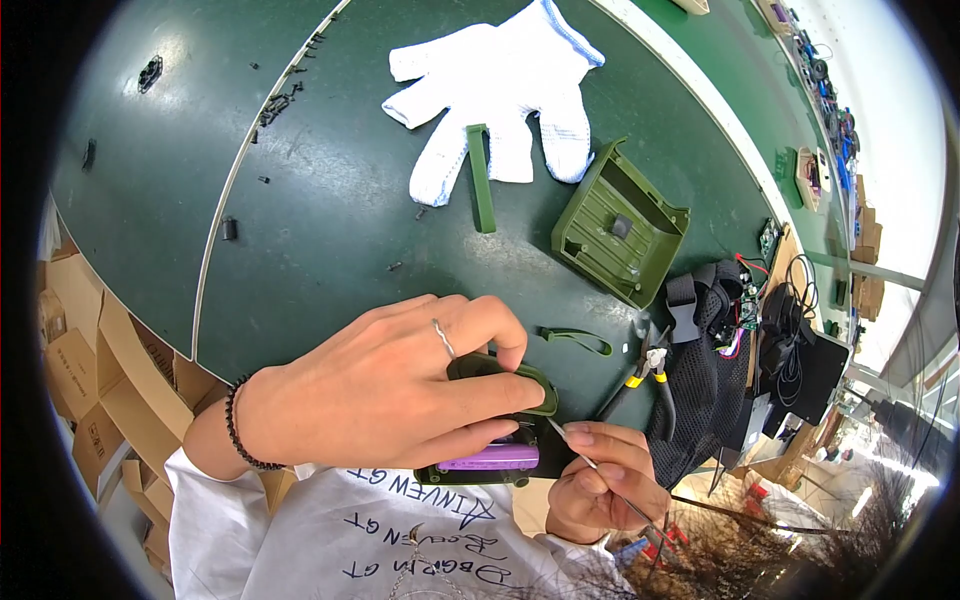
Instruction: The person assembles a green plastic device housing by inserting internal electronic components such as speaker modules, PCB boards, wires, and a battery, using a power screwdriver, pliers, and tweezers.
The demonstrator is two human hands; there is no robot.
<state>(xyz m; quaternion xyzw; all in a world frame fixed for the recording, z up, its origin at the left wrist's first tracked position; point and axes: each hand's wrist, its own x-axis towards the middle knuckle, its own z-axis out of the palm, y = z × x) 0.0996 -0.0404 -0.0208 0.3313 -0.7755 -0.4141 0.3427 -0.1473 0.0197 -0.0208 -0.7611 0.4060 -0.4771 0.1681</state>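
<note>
At the table's near edge, my left hand [400, 375] is bent over a dark green plastic housing [541, 398], its fingers gripping the rim. Inside the housing, below those fingers, lies a purple cylinder [490, 459] that looks like a battery cell. My fingers and palm cover much of the housing. Pinched in my right hand [612, 475] is a slim pointed metal tool [566, 432], its tip beside the housing's right edge. Whether the tool is a pair of tweezers I cannot make out. A small green strap loop [580, 338] lies just beyond the housing.
An open green plastic shell [622, 228] lies farther right. A white glove [505, 85] is at the far middle, a green strip [481, 180] partly over it. Pliers [645, 375] rest beside black mesh straps [700, 380]. Small dark screws [280, 104] are scattered left; cardboard boxes [95, 370] stand beyond.
</note>
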